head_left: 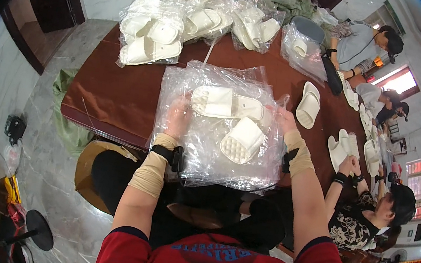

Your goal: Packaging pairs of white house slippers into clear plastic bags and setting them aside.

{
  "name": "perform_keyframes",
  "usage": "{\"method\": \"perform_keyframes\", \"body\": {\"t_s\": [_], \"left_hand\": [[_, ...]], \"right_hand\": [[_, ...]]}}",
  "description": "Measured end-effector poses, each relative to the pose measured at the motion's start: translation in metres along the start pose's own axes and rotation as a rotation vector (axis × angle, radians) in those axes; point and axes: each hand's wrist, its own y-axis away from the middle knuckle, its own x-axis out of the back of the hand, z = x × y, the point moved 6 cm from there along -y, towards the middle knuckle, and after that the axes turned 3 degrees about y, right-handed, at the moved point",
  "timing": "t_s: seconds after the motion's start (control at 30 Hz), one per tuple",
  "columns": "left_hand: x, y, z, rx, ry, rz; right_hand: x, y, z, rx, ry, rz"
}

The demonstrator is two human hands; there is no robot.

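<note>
A pair of white slippers lies on a stack of clear plastic bags [201, 162] at the table's near edge. One slipper [212, 101] lies crosswise at the top, and the other slipper [242, 141] sits below it, its bumpy sole side toward me. My left hand [178, 115] is closed at the left side of the plastic, its fingers partly veiled by glare and film. At the right side, my right hand [283, 119] pinches the plastic near the heel of the upper slipper. Both wrists have tan wraps and black straps.
Bagged white slippers [152, 28] are piled at the far left of the brown table [105, 80]. A loose slipper [308, 105] lies right of my right hand. Co-workers [364, 215] sit along the right side with more slippers. A cardboard box [89, 174] stands by my left knee.
</note>
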Motion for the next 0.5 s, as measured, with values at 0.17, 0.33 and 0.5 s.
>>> {"method": "perform_keyframes", "body": {"t_s": [0.17,0.33,0.5], "left_hand": [[0.006,-0.004,-0.002,-0.099,0.049,0.054],[0.020,0.005,-0.007,-0.081,0.071,0.033],[0.013,0.003,0.006,0.142,0.429,-0.004]], "right_hand": [[-0.026,-0.020,-0.023,0.030,0.730,0.005],[-0.055,-0.007,-0.071,-0.092,0.787,-0.106],[-0.047,-0.010,-0.056,-0.078,0.819,-0.149]]}}
